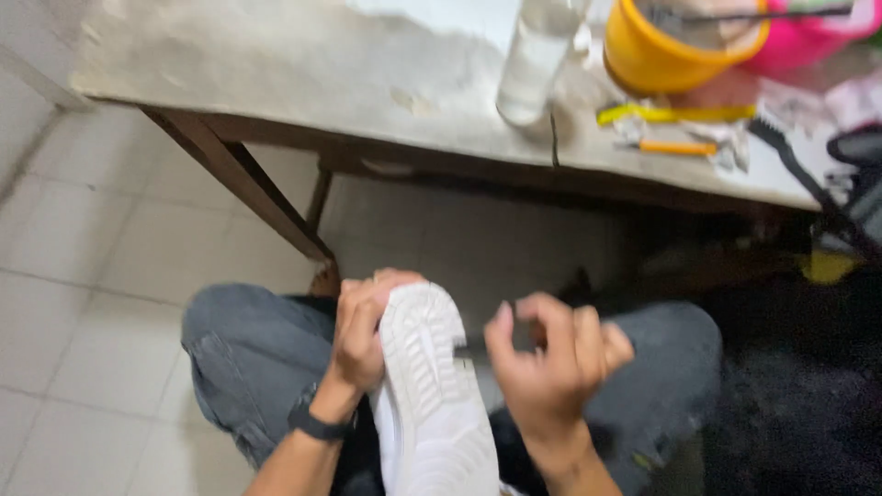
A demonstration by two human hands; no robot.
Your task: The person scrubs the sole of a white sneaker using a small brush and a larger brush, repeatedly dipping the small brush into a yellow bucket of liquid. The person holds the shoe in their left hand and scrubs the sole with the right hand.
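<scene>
My left hand [360,332] grips the toe end of a white shoe [430,395], which is turned sole up over my lap. The ribbed white sole faces the camera. My right hand [554,360] hovers just right of the shoe with its fingers curled and pinched together. A thin dark object seems to run between that hand and the shoe's edge, but blur hides what it is. A dark band sits on my left wrist [317,424]. Both knees in grey jeans [241,347] frame the shoe.
A worn pale table [303,64] stands ahead on wooden legs. On it are a clear plastic bottle [535,57], a yellow tub [663,46], a pink basin [808,37], a yellow tool [675,114], an orange stick [678,147] and a dark brush [788,158]. Pale floor tiles lie left.
</scene>
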